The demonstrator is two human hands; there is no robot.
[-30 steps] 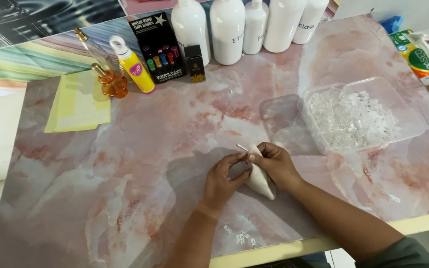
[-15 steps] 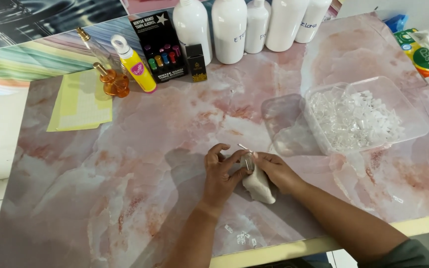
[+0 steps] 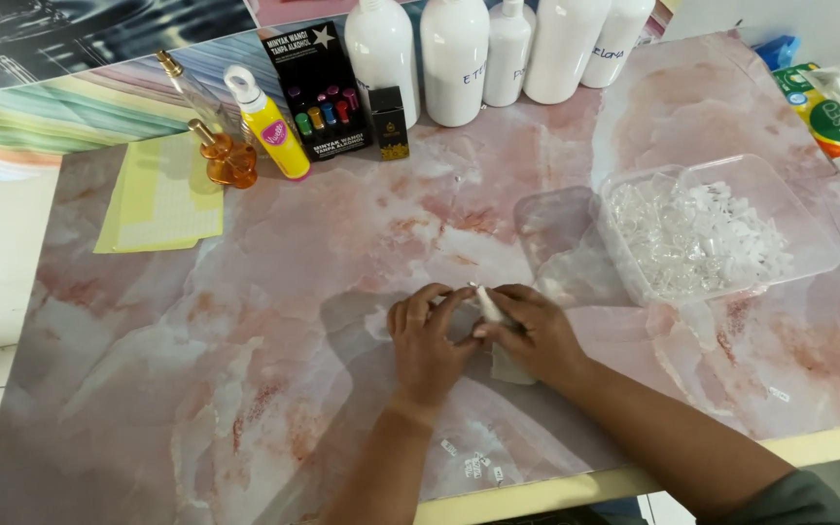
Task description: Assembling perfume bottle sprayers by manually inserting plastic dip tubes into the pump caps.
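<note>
Both my hands meet low on the pink marbled table (image 3: 245, 389), near its front edge. My left hand (image 3: 427, 340) and my right hand (image 3: 529, 335) pinch a small white stick-like piece (image 3: 487, 302) between their fingertips. A pale, whitish sheet or bag (image 3: 509, 367) lies under my right hand, mostly hidden by it. A clear plastic tray (image 3: 726, 258) filled with several small clear and white pieces stands to the right of my hands. Its clear lid (image 3: 558, 233) lies on the table beside it.
Along the back stand several white bottles (image 3: 454, 58), a black box with coloured vials (image 3: 318, 92), a small black box (image 3: 388, 122), a yellow bottle (image 3: 269, 126) and an amber perfume bottle (image 3: 226, 160). A yellow paper (image 3: 157, 199) lies far left. A tissue pack (image 3: 828, 107) sits far right.
My hands have drawn slightly nearer the front edge and closed together on the white piece; the pale sheet now lies flatter under my right hand.
</note>
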